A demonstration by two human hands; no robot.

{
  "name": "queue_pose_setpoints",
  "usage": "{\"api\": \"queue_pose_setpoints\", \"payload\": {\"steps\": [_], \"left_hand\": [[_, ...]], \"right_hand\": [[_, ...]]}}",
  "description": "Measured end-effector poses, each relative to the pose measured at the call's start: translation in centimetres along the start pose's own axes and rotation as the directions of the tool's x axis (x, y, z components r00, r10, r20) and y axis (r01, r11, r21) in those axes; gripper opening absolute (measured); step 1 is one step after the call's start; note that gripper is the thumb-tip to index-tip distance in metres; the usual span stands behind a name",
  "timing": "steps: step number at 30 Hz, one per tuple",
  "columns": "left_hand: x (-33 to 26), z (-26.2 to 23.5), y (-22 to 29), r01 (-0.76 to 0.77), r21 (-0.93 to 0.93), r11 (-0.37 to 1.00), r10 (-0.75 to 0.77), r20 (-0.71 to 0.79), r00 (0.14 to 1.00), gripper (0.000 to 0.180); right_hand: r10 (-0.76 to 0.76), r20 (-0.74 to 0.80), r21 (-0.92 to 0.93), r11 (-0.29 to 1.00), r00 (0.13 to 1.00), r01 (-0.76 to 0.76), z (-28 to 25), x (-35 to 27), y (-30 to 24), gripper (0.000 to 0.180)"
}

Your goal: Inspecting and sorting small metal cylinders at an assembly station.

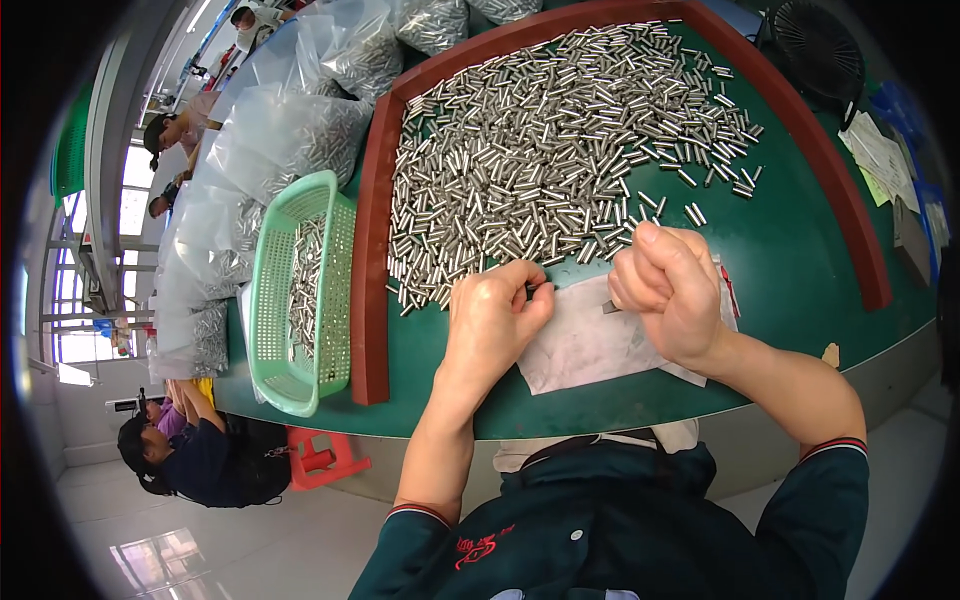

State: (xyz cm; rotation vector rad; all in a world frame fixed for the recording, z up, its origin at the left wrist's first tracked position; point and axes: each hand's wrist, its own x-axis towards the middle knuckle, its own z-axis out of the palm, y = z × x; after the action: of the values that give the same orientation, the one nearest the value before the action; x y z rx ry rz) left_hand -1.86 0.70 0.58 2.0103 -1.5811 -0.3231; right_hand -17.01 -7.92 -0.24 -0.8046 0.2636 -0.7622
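My left hand (pixel 492 312) pinched a small metal pin (pixel 530 291) at the pile's (pixel 540 160) edge. My right hand (pixel 668 285) was curled shut above the white sheet (pixel 585 345); I couldn't tell whether it held anything.

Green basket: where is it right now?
In the head view the green basket sits on the person's left, just outside the red frame around the heap of metal pins, beside clear bags, left of the left hand.
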Motion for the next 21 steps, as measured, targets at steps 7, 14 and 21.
{"api": "queue_pose_setpoints", "payload": {"steps": [7, 14, 21], "left_hand": [[-0.42, -0.17, 0.89, -0.102, -0.331, 0.938, 0.2, 0.276, 0.94, 0.016], [-0.46, 0.14, 0.95, -0.033, -0.155, 0.987, 0.081, 0.315, 0.946, 0.009], [-0.51, 0.39, 1.26, -0.042, -0.151, 0.988, 0.083, 0.279, 0.957, 0.005]], "right_hand": [[-0.014, -0.025, -0.067, 0.998, 1.0, 0.012, 0.33, 0.04, -0.16, 0.043], [-0.016, -0.024, -0.039, 0.999, 1.0, 0.015, 0.23, -0.11, -0.07, 0.042], [-0.018, -0.028, 0.005, 1.0, 0.999, 0.019, 0.26, -0.22, -0.12, 0.042]]}}
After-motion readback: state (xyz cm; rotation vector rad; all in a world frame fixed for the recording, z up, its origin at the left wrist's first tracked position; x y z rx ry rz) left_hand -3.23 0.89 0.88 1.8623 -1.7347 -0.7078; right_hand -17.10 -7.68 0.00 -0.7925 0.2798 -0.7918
